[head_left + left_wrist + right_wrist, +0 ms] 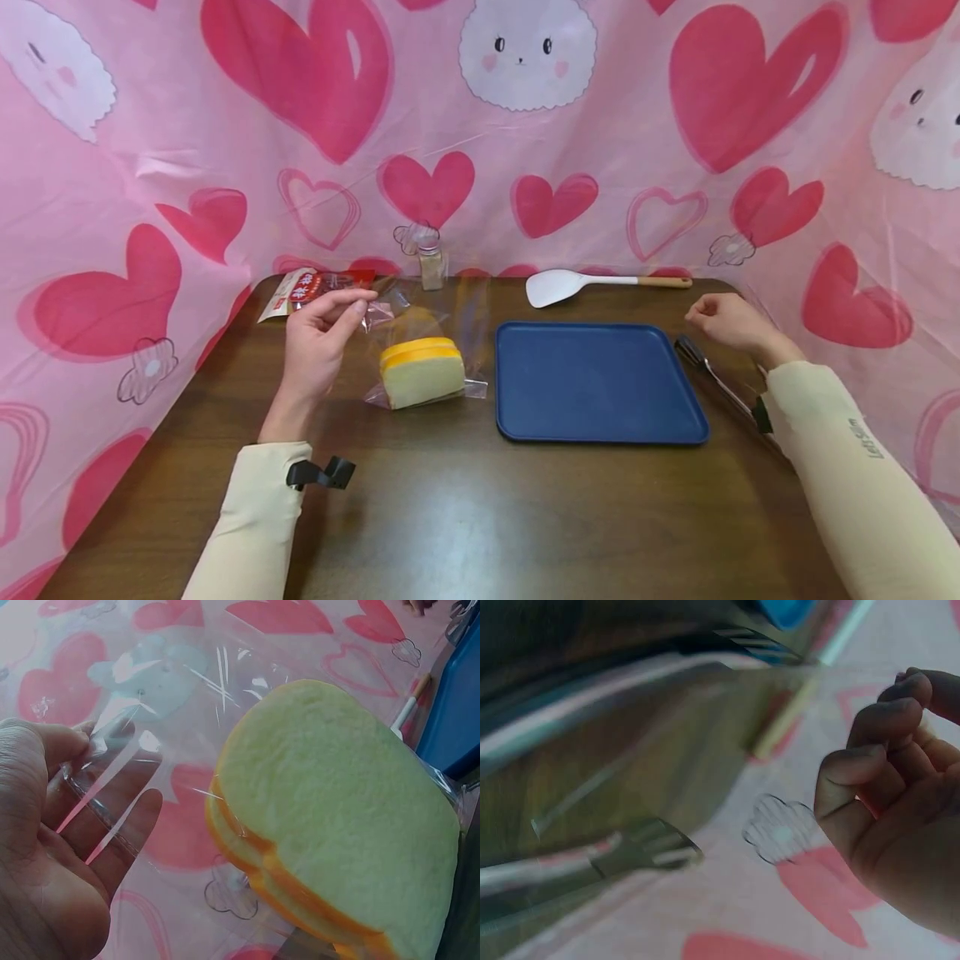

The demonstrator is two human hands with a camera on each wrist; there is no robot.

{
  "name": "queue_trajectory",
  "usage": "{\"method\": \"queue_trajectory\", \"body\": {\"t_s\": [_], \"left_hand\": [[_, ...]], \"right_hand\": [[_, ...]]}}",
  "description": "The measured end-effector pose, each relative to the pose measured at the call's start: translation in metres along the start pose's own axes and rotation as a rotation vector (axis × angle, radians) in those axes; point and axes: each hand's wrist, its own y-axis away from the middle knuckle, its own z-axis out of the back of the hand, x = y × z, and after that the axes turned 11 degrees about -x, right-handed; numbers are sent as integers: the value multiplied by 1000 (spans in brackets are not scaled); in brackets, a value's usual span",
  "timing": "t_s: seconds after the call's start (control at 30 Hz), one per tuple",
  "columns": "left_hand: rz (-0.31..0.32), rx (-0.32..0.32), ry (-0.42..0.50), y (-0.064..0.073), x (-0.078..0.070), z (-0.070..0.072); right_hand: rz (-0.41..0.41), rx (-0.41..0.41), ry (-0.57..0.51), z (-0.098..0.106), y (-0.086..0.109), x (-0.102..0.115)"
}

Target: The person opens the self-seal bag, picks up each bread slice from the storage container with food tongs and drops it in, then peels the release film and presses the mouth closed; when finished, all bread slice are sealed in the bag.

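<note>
My left hand (318, 342) pinches the edge of a clear plastic bag (476, 388) between thumb and forefinger. Inside the bag stand thick bread slices (423, 377) with yellow-orange crusts, filling much of the left wrist view. On the far right, my right hand (731, 321) is raised over a pair of metal tongs (722, 385) with dark heads. Its fingers are curled, thumb meeting forefinger. A faint clear plastic film (780, 675) stretches from those fingertips in the right wrist view; its outline is blurred.
A blue tray (600, 383) lies between the hands on the brown table (450, 500). Behind it is a white spatula (555, 287) with a wooden handle. A seasoning jar (431, 265) and a red printed food packet (318, 283) are at the back left. Pink cloth (480, 125) surrounds the table.
</note>
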Motion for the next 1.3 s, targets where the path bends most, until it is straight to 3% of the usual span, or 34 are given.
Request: {"method": "queue_trajectory", "body": {"t_s": [0.2,0.43,0.87,1.07,1.2,1.3], "left_hand": [[1,-6,31,2,0,0],[3,34,79,1,1,0],[4,3,-3,2,2,4],[-2,12,3,2,2,2],[-8,21,19,3,3,2],[-2,22,34,3,3,2]], "right_hand": [[-26,2,23,-15,-13,-4],[-22,-3,29,-16,-13,-1],[55,-229,29,-17,-19,28],[120,-276,-41,-26,-15,58],[179,-208,-128,-37,-12,91],[224,-126,-254,-51,-10,121]]}}
